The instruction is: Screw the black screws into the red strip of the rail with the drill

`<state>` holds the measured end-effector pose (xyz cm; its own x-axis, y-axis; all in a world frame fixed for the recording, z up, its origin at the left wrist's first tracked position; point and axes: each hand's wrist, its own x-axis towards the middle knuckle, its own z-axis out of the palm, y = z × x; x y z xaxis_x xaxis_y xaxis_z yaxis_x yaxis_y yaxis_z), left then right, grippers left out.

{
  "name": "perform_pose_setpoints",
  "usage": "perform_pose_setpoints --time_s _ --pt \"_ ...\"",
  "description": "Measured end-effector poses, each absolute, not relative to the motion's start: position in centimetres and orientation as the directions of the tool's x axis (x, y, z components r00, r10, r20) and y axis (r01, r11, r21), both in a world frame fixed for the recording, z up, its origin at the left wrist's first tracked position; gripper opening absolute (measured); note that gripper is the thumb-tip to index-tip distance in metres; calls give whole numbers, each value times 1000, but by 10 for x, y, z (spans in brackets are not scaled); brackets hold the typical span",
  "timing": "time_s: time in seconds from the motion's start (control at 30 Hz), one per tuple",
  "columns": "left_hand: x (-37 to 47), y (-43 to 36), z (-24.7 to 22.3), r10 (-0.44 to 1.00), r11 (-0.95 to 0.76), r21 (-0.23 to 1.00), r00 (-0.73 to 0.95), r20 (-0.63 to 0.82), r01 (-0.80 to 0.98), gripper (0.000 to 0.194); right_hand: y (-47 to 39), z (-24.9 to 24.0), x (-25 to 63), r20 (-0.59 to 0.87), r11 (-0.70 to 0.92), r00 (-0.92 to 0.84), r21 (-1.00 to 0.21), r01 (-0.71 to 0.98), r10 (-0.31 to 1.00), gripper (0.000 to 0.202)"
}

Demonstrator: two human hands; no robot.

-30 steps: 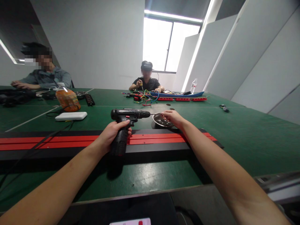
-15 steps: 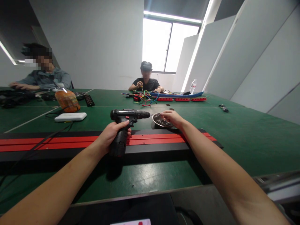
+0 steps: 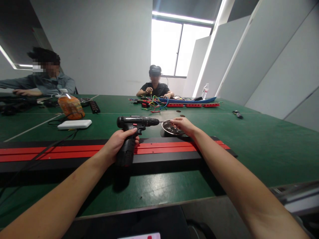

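My left hand [image 3: 122, 141] is wrapped round the grip of a black cordless drill [image 3: 131, 123], its thumb along the upper handle. The drill lies level above a long black bar with red strips [image 3: 164, 148], chuck to the right. A thin bit [image 3: 163, 121] sticks out of the chuck. At its far end the fingers of my right hand [image 3: 183, 125] are pinched together; whether they grip the bit itself or a small piece on it is hidden. Just below them stands a round metal bowl [image 3: 163, 127] holding many small dark screws.
A white power bank [image 3: 74, 124], a cable and an orange-filled bottle [image 3: 71, 106] are at the left. Across the green table [image 3: 264, 146], one person [image 3: 156, 88] works beside coloured wires [image 3: 157, 103] and a blue strip [image 3: 189, 100]. Another person [image 3: 56, 84] sits at far left.
My hands and the drill stay almost still. The person at far left has shifted and stretched an arm out to the left.
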<state>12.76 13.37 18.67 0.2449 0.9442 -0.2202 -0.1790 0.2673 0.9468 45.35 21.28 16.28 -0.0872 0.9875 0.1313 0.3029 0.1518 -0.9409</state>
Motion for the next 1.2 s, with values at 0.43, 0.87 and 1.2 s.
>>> perform_pose_setpoints --time_s 0.43,0.87,1.2 --pt "128 134 186 948 242 952 255 -190 -190 22 209 164 451 159 181 -95 -926 331 983 44" --pt "117 148 205 962 166 986 227 -155 -28 24 214 160 448 209 183 13 -883 432 978 32" --pt "60 138 324 987 25 758 103 -121 652 37 217 156 449 314 23 171 -530 848 934 24"
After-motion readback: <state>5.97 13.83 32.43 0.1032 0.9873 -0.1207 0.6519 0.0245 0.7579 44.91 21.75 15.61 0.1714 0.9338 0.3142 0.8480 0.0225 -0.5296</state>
